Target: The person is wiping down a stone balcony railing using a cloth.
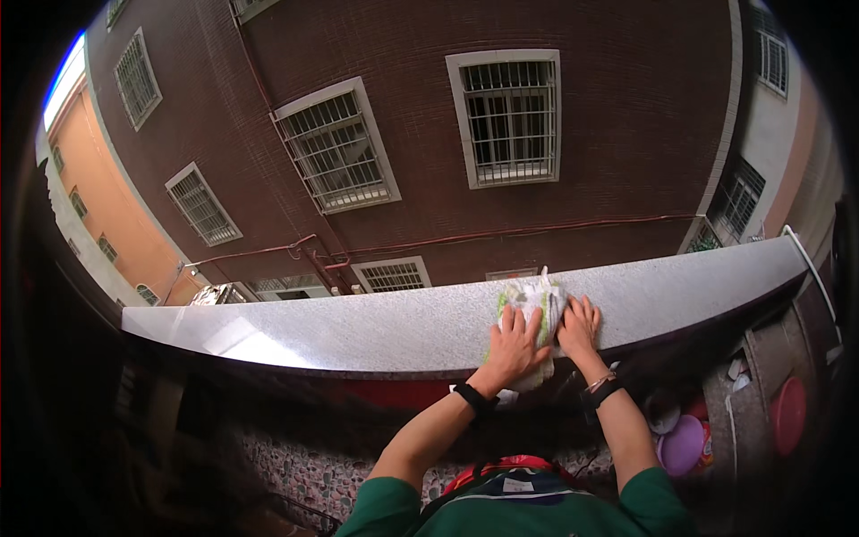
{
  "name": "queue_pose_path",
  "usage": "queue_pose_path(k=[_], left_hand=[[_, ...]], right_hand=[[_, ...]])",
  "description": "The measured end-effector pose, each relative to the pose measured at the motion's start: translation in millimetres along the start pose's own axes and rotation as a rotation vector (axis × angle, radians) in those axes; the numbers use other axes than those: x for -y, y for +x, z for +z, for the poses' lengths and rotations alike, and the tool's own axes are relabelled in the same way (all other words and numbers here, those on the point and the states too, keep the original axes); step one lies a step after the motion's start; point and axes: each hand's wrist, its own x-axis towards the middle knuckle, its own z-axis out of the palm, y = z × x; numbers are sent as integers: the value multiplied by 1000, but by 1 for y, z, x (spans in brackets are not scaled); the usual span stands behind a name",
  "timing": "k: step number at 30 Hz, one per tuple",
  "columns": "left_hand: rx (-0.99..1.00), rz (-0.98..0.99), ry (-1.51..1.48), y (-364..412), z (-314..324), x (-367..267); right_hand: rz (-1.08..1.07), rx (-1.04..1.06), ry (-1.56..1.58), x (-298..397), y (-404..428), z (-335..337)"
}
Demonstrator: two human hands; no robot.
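Observation:
A crumpled white cloth (pixel 531 295) with green patches lies on a speckled grey stone ledge (pixel 402 325), its lower end hanging over the near edge. My left hand (pixel 515 346) presses on top of the cloth, palm down, fingers slightly spread. Against the cloth's right side is my right hand (pixel 578 329), with its fingers on the stone. Whether its hidden thumb pinches the cloth's edge is not clear. Both wrists wear black bands, and the right one also has a thin bracelet.
Past the ledge rises a brown building wall (pixel 416 148) with barred windows (pixel 513 121). A white pipe (pixel 815 275) bends around the ledge's right end. Down to the right are a purple basin (pixel 681 446) and a pink basin (pixel 788 416). Patterned flooring (pixel 302 470) shows below.

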Motion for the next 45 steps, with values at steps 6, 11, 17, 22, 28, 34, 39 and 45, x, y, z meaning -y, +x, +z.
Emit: queue_pose_path(k=[6,11,17,22,28,34,39,45], left_hand=[[147,-95,-42,-32,-28,88],[68,-432,-27,-84,-66,203],[-14,-876,48,-153,-106,297],[-62,-927,207,-155,-98,293],[-68,-913,198,-123,-78,237],[-78,-689,144,-72,-46,138],[-41,-441,10,-34,-21,35],[-129,-212,-31,-14,-4,-27]], right_hand=[[-9,-36,80,-6,-6,-4],[10,-32,69,-2,-1,-5],[49,-26,42,0,-1,-2],[50,-17,7,2,-1,-3],[8,-3,14,-1,-3,4],[-22,3,51,4,-2,-3],[-64,18,90,8,-6,-11],[-74,21,53,2,-1,-7]])
